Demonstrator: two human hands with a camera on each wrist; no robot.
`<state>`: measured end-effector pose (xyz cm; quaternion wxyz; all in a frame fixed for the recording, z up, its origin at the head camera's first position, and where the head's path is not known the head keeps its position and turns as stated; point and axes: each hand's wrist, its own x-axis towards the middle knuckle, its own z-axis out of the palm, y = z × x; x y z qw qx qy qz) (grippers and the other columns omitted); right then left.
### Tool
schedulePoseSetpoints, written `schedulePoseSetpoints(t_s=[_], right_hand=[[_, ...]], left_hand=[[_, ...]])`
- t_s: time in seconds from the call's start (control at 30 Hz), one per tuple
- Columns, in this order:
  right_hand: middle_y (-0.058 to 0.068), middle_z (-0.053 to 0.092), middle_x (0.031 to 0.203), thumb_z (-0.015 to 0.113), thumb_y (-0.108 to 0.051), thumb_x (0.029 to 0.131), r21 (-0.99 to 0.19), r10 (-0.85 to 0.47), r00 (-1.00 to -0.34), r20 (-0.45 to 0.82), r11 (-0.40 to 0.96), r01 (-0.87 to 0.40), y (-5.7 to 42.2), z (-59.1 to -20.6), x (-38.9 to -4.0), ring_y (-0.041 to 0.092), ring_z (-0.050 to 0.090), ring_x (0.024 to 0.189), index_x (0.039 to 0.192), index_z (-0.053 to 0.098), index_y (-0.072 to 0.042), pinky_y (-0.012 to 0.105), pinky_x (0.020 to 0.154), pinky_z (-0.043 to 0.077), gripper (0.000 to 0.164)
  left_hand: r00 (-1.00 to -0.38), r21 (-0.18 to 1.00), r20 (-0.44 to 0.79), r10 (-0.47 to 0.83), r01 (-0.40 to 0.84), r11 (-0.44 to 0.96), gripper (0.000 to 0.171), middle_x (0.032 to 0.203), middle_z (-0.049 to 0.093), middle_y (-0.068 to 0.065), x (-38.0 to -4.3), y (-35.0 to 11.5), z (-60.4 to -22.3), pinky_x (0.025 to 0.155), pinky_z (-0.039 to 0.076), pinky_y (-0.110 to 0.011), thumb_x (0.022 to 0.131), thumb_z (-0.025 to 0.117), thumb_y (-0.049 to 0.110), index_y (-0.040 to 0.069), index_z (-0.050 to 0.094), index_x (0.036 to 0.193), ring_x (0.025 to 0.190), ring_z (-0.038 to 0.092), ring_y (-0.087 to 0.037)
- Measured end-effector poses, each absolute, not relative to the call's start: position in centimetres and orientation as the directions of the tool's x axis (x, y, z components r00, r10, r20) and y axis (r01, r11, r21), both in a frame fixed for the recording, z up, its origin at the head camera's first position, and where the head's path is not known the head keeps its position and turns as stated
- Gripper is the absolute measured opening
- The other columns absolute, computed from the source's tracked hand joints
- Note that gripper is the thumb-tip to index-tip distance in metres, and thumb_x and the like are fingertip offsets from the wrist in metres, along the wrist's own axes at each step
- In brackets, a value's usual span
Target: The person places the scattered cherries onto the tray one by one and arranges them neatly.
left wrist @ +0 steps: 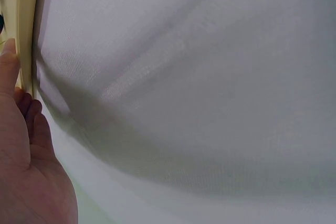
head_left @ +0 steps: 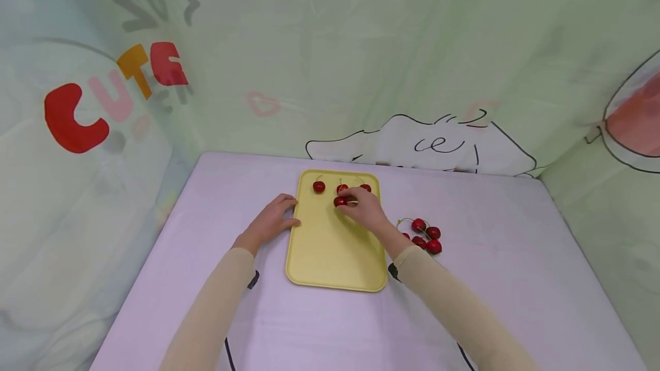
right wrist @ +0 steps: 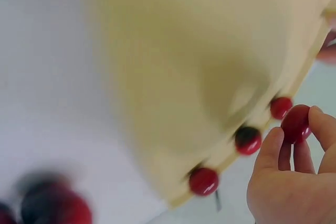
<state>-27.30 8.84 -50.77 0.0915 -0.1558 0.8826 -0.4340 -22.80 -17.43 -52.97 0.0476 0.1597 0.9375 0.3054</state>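
A cherry is pinched between the thumb and fingers of my right hand, above the upper part of a yellow rectangular tray. The right wrist view shows this same cherry at the fingertips. Along the tray's far end lie three cherries: one at the left, one in the middle and one at the right, partly behind my hand. My left hand grips the tray's left rim, with the thumb over its edge, as the left wrist view also shows at the tray rim.
Several more cherries with stems lie grouped on the pale lilac tablecloth, right of the tray, partly behind my right forearm. A printed curtain hangs behind the table and along its sides.
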Motion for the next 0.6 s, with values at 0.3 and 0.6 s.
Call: schedulePoseSetpoints(t_s=[0.3,0.6], right_hand=[[0.012,0.068,0.111,0.077,-0.011,0.084,-0.77,-0.404,-0.915,0.011,0.58,-0.265,5.1,-52.3,-26.7,0.024,0.067,0.098,0.114,0.068,0.0,0.034,0.089,0.056,0.033],[0.012,0.068,0.111,0.075,-0.01,0.086,-0.74,-0.407,-0.913,-0.009,0.617,-0.267,3.3,-52.9,-26.7,0.021,0.064,0.096,0.115,0.068,0.0,0.034,0.087,0.056,0.031]], left_hand=[[-0.947,0.597,-0.007,0.32,0.253,0.762,0.055,0.136,0.049,-0.014,-22.9,-17.2,-52.6,0.114,0.034,-0.037,0.09,0.072,0.022,-0.005,0.053,0.134,0.129,0.046,-0.027],[-0.943,0.605,0.028,0.332,0.28,0.745,0.054,0.133,0.05,-0.016,-22.6,-17.2,-52.5,0.113,0.035,-0.039,0.089,0.074,0.019,-0.008,0.054,0.131,0.127,0.047,-0.029]])
